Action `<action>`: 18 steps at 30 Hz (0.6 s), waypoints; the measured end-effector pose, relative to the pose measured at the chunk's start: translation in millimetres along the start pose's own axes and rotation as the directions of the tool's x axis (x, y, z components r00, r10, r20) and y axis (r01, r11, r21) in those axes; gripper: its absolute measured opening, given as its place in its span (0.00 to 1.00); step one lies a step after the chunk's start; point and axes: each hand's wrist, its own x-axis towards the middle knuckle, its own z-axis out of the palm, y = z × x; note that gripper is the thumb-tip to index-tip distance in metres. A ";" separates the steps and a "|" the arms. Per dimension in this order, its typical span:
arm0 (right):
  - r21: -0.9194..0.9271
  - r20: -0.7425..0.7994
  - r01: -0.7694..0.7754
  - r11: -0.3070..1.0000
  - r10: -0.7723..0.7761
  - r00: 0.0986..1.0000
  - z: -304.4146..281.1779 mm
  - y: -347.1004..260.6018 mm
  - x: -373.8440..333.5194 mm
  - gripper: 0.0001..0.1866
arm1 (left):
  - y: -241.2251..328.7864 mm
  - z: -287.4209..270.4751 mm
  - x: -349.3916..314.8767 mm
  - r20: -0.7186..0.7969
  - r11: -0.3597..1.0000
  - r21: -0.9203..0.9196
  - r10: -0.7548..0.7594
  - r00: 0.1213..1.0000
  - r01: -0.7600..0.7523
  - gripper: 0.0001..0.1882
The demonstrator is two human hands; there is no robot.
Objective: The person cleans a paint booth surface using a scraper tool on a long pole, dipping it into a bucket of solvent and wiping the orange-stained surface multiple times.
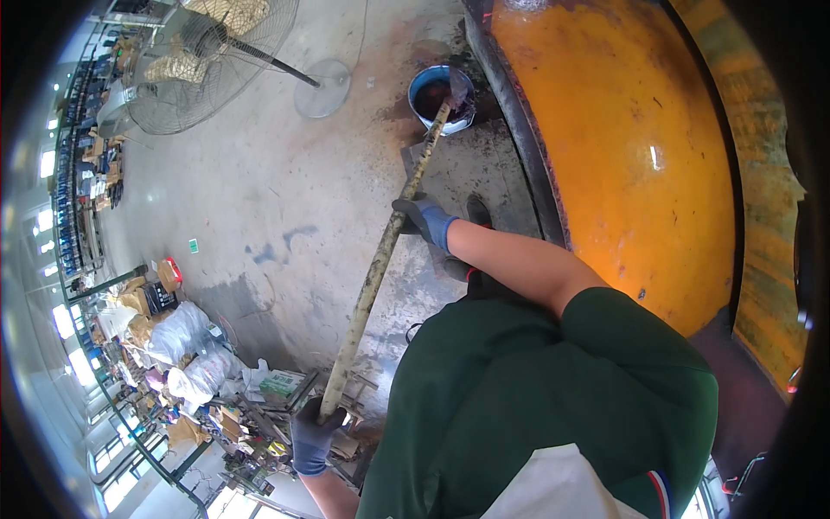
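Observation:
A long, pale, dark-speckled pole (367,298) slants from the lower left up to a blue-rimmed bucket (425,80). My gloved left hand (311,439) is closed around the pole's near end. Farther along it, my gloved right hand (424,218) grips the shaft with the arm stretched out. At its far end the pole reaches into the bucket, where a greyish flat piece (461,86) shows beside the tip. Dark reddish matter lies inside the bucket; whether the flat piece is fixed to the pole I cannot tell.
A large orange curved metal body (605,156) with a dark edge stands at the right. Upper left is a big wire-caged fan (212,52) on a round base (323,89). Clear plastic bags (183,333), boxes and clutter fill the lower left. My shoes are near the bucket.

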 end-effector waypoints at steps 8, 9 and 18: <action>-0.279 -0.148 0.147 0.949 -0.194 0.970 24.7 -1.7 4.5 0.20 | -46.8 13.1 -4.7 0.203 0.861 -0.451 -0.158 0.966 0.236 0.11; -0.271 -0.143 0.139 0.952 -0.182 0.973 22.7 -1.9 5.7 0.18 | -52.3 19.0 0.4 0.197 0.870 -0.445 -0.135 0.971 0.211 0.11; 0.129 -0.128 -0.017 0.991 0.033 0.991 -55.2 21.6 34.1 0.05 | -46.4 52.3 21.6 -0.183 0.978 -0.145 0.123 0.975 -0.151 0.20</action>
